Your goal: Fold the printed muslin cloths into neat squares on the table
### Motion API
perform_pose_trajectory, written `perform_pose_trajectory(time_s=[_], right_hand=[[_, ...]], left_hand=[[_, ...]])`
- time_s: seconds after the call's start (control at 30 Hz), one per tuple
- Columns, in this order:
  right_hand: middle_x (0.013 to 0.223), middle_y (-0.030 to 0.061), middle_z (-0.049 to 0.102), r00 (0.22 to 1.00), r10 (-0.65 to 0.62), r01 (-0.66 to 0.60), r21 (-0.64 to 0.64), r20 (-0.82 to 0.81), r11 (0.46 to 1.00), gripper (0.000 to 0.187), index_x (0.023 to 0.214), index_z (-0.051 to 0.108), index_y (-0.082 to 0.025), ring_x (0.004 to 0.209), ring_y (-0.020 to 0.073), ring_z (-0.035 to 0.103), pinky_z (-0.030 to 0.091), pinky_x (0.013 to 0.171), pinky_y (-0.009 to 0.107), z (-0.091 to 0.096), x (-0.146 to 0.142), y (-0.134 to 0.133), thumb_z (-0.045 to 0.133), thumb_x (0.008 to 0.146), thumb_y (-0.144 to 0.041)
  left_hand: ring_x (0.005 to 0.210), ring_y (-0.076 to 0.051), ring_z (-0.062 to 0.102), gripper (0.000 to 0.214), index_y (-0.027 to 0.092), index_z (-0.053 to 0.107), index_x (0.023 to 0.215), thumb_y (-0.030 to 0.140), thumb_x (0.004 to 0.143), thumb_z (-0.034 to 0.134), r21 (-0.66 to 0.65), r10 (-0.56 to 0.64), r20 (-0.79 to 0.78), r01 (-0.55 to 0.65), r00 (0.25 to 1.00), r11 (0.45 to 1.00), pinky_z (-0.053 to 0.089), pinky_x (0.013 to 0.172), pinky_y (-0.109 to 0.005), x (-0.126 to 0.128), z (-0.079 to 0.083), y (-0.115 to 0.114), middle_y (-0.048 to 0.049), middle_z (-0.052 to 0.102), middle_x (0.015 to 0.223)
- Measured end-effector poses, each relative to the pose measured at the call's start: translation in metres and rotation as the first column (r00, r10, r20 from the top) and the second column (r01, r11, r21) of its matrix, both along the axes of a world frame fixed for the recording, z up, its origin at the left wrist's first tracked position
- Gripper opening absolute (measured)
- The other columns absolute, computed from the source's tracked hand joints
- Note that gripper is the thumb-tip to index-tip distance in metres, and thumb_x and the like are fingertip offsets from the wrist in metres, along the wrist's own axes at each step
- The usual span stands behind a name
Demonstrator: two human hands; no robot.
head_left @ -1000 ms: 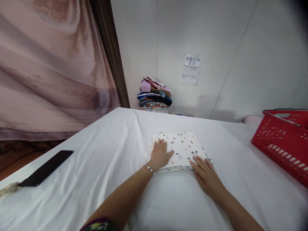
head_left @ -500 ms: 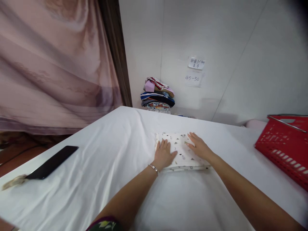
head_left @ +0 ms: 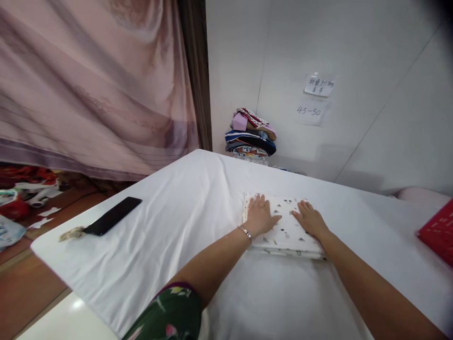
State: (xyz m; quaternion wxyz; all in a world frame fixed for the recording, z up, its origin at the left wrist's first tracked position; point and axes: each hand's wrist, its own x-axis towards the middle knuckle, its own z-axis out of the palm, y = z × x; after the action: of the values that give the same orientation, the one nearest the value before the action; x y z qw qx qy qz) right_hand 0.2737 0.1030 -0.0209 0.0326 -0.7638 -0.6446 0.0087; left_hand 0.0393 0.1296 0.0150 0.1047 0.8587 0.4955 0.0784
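Observation:
A folded white cloth (head_left: 288, 231) with small printed figures lies flat on the white-covered table (head_left: 170, 226). My left hand (head_left: 261, 215) rests on its left part, palm down with fingers spread; a bracelet circles that wrist. On the cloth's right part lies my right hand (head_left: 311, 219), also flat with the fingers apart. Neither hand grips the fabric. Several layers show along the near folded edge of the cloth.
A black phone (head_left: 115, 216) with a fluffy strap lies at the table's left. Folded fabrics (head_left: 251, 134) are stacked beyond the far edge. A red basket (head_left: 439, 233) stands at the right. A pink curtain (head_left: 99, 85) hangs at the left.
The view has turned left, so the scene sits farther right. My left hand has slid forward on the cloth; my right hand has shifted to its right part.

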Motion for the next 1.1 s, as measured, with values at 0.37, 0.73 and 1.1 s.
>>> perform_pose_trajectory(time_s=[0.37, 0.73, 1.1], right_hand=[[0.150, 0.0084, 0.022, 1.000, 0.006, -0.007, -0.002, -0.014, 1.000, 0.061, 0.138, 0.033, -0.015, 0.138, 0.0242, 0.015, 0.026, 0.106, 0.048, -0.006, 0.006, 0.004, 0.021, 0.091, -0.051], [0.149, 0.0067, 0.025, 0.990, 0.094, -0.095, -0.008, -0.103, 0.995, 0.057, 0.137, 0.038, -0.021, 0.138, 0.0242, 0.017, 0.019, 0.109, 0.050, 0.011, -0.032, -0.031, 0.023, 0.091, -0.052], [0.128, 0.0065, 0.055, 0.878, 0.237, -0.162, 0.209, -0.415, 0.964, 0.042, 0.117, 0.060, -0.023, 0.124, 0.0265, 0.043, 0.037, 0.101, 0.042, 0.030, -0.057, -0.066, 0.040, 0.088, -0.045]], left_hand=[[0.140, -0.027, 0.004, 0.083, 0.010, 0.023, 0.143, 0.067, 0.084, 0.018, 0.025, 0.074, 0.059, -0.076, 0.996, 0.997, 0.007, 0.111, -0.053, -0.007, -0.022, 0.013, -0.0096, 0.014, 0.152], [0.140, -0.025, 0.003, 0.077, 0.016, 0.026, 0.142, 0.065, 0.083, 0.026, -0.011, 0.068, 0.076, -0.067, 0.995, 0.998, 0.005, 0.111, -0.053, -0.006, -0.017, 0.014, -0.0080, 0.014, 0.152], [0.118, -0.018, 0.048, 0.041, 0.017, 0.053, 0.120, 0.040, 0.090, 0.037, -0.229, 0.229, 0.477, -0.132, 0.849, 0.965, 0.036, 0.099, -0.028, -0.063, -0.003, -0.030, -0.0087, 0.051, 0.132]])
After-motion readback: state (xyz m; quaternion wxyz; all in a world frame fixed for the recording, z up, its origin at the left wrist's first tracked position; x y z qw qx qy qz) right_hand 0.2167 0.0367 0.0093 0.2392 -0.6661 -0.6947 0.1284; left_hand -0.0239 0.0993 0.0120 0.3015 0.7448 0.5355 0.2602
